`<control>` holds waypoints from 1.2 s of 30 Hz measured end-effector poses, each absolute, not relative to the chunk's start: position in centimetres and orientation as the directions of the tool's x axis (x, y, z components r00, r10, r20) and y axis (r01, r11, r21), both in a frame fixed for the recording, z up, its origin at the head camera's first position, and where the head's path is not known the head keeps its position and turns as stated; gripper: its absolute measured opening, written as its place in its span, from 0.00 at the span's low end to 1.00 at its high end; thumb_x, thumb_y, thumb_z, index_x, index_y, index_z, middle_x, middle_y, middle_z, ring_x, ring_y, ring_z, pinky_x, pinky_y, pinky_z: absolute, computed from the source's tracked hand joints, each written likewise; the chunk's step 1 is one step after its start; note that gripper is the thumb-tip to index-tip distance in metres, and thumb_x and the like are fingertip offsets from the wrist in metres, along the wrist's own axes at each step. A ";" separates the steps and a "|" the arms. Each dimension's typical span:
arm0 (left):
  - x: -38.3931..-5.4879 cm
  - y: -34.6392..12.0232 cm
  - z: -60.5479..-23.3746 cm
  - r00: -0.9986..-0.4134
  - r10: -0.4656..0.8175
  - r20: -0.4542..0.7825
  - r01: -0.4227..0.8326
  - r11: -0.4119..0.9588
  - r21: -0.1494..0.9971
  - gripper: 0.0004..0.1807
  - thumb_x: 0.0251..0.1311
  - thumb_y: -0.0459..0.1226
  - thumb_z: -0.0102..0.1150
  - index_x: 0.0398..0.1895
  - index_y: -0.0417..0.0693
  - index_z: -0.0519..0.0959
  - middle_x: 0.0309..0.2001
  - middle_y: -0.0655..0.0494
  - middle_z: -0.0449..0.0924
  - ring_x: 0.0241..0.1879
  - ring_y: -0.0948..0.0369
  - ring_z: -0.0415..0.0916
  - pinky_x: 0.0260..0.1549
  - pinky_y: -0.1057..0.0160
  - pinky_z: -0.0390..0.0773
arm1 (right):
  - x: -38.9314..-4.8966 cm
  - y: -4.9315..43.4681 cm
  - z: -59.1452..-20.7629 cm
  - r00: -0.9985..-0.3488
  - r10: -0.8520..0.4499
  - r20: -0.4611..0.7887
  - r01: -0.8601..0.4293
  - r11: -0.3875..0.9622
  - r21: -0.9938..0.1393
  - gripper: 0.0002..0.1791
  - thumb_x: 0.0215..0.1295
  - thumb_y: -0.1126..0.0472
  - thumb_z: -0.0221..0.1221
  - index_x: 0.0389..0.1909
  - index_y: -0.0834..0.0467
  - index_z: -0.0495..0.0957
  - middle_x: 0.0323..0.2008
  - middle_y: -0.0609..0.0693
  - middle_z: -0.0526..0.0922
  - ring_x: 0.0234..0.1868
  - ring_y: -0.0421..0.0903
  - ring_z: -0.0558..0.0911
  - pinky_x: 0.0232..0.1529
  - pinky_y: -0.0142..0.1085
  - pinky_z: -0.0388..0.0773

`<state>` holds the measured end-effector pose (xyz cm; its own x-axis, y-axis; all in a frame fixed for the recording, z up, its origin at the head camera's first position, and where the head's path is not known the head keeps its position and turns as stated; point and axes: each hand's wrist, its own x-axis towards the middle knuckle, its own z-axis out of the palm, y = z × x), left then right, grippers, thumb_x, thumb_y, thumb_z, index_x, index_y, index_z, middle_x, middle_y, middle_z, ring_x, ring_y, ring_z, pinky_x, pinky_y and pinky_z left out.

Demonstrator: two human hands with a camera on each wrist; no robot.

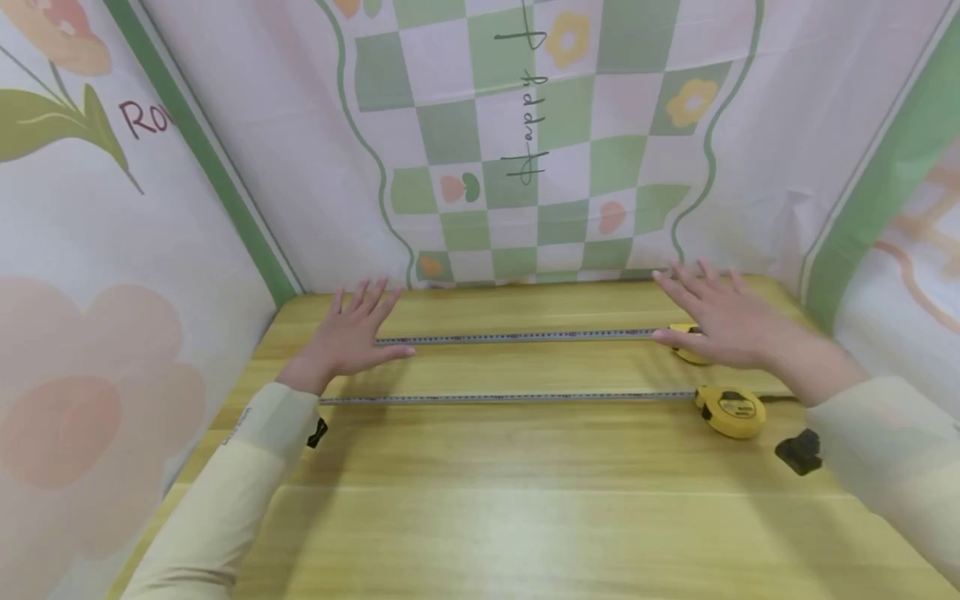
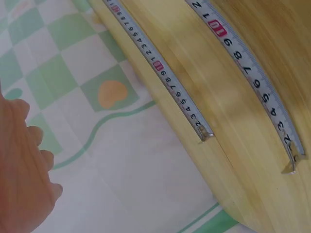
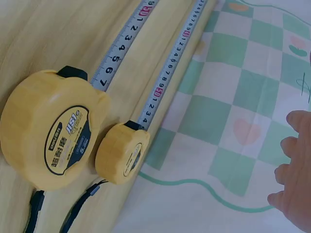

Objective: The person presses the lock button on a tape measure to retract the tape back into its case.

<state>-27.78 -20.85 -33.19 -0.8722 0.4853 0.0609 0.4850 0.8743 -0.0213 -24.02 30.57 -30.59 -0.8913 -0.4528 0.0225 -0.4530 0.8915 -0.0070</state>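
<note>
Two yellow tape measures lie on the wooden table with their blades drawn out to the left, roughly parallel. The larger tape measure is nearer the body; the smaller tape measure lies behind it, partly covered by my right hand in the head view. My left hand hovers with spread fingers over the left ends of the blades. My right hand is held likewise above the smaller case. Neither hand grips anything. In the left wrist view, metal end hooks show on the far blade and the near blade.
Dark wrist straps trail from both cases. Printed cloth with green checks hangs behind the table, and more patterned cloth closes off the left and right sides.
</note>
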 end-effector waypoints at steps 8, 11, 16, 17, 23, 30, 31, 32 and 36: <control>-28.6 -22.2 -32.9 -0.883 0.460 0.094 0.464 0.885 0.026 0.54 0.58 0.72 0.42 0.78 0.50 0.43 0.77 0.44 0.34 0.74 0.43 0.33 0.69 0.37 0.33 | -24.4 31.4 -30.0 -0.890 -0.450 0.079 -0.452 0.892 -0.007 0.49 0.69 0.36 0.50 0.77 0.52 0.33 0.76 0.60 0.33 0.71 0.70 0.35 0.67 0.60 0.21; -29.0 -23.0 -32.9 -0.888 0.449 0.099 0.455 0.890 0.040 0.54 0.59 0.70 0.45 0.78 0.48 0.44 0.77 0.42 0.37 0.74 0.40 0.37 0.69 0.37 0.35 | -24.6 31.6 -29.8 -0.892 -0.443 0.087 -0.446 0.895 -0.010 0.49 0.70 0.37 0.50 0.77 0.53 0.34 0.75 0.63 0.34 0.71 0.71 0.38 0.68 0.61 0.25; -29.4 -24.3 -33.4 -0.898 0.428 0.101 0.434 0.899 0.056 0.49 0.63 0.63 0.51 0.77 0.46 0.47 0.75 0.39 0.44 0.71 0.39 0.46 0.69 0.37 0.43 | -24.7 31.8 -30.0 -0.905 -0.420 0.067 -0.422 0.906 -0.024 0.49 0.70 0.36 0.48 0.78 0.53 0.34 0.75 0.63 0.35 0.71 0.72 0.41 0.69 0.64 0.33; -29.4 -24.6 -33.6 -0.900 0.423 0.108 0.430 0.901 0.060 0.48 0.63 0.61 0.52 0.77 0.46 0.48 0.75 0.38 0.47 0.71 0.39 0.49 0.68 0.37 0.46 | -24.7 31.9 -30.2 -0.907 -0.416 0.064 -0.418 0.908 -0.025 0.49 0.70 0.35 0.48 0.78 0.53 0.34 0.75 0.63 0.35 0.71 0.72 0.41 0.68 0.65 0.36; -29.6 -25.9 -34.8 -0.896 0.414 0.160 0.430 0.899 0.085 0.44 0.64 0.55 0.57 0.75 0.42 0.53 0.71 0.36 0.56 0.67 0.39 0.58 0.65 0.38 0.57 | -25.2 32.7 -31.1 -0.909 -0.405 0.099 -0.412 0.910 -0.052 0.48 0.69 0.36 0.50 0.78 0.53 0.38 0.75 0.65 0.40 0.71 0.70 0.47 0.67 0.66 0.47; -30.0 -26.8 -35.8 -0.928 0.359 0.098 0.371 0.915 0.157 0.42 0.67 0.54 0.53 0.75 0.39 0.54 0.71 0.35 0.55 0.68 0.37 0.55 0.67 0.38 0.53 | -26.1 34.1 -32.5 -0.922 -0.371 0.112 -0.383 0.916 -0.122 0.49 0.68 0.37 0.53 0.77 0.59 0.43 0.73 0.68 0.47 0.68 0.72 0.54 0.65 0.66 0.50; -30.1 -26.8 -36.0 -0.933 0.349 0.086 0.359 0.918 0.167 0.41 0.68 0.54 0.53 0.75 0.40 0.54 0.71 0.35 0.55 0.68 0.37 0.55 0.67 0.38 0.53 | -26.2 34.2 -32.8 -0.927 -0.361 0.102 -0.373 0.916 -0.146 0.49 0.67 0.37 0.54 0.77 0.59 0.43 0.73 0.67 0.48 0.68 0.72 0.54 0.66 0.66 0.50; -30.2 -26.9 -36.1 -0.937 0.341 0.075 0.349 0.920 0.176 0.41 0.68 0.53 0.53 0.74 0.39 0.54 0.71 0.34 0.55 0.68 0.37 0.54 0.67 0.37 0.52 | -26.4 34.4 -33.1 -0.931 -0.354 0.089 -0.364 0.916 -0.169 0.50 0.67 0.36 0.54 0.77 0.60 0.43 0.73 0.68 0.48 0.68 0.72 0.54 0.66 0.66 0.49; -30.8 -26.9 -37.0 -0.949 0.312 0.038 0.313 0.927 0.209 0.39 0.68 0.51 0.53 0.75 0.41 0.54 0.71 0.35 0.55 0.69 0.38 0.53 0.67 0.36 0.50 | -27.2 34.7 -34.1 -0.941 -0.333 0.057 -0.337 0.915 -0.222 0.53 0.64 0.33 0.54 0.75 0.64 0.46 0.71 0.71 0.50 0.68 0.73 0.54 0.66 0.66 0.48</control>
<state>-30.81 -26.90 -36.97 -0.9494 0.3119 0.0379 0.3127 0.9265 0.2091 -27.16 34.74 -34.08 -0.9412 -0.3331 0.0566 -0.3372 0.9148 -0.2224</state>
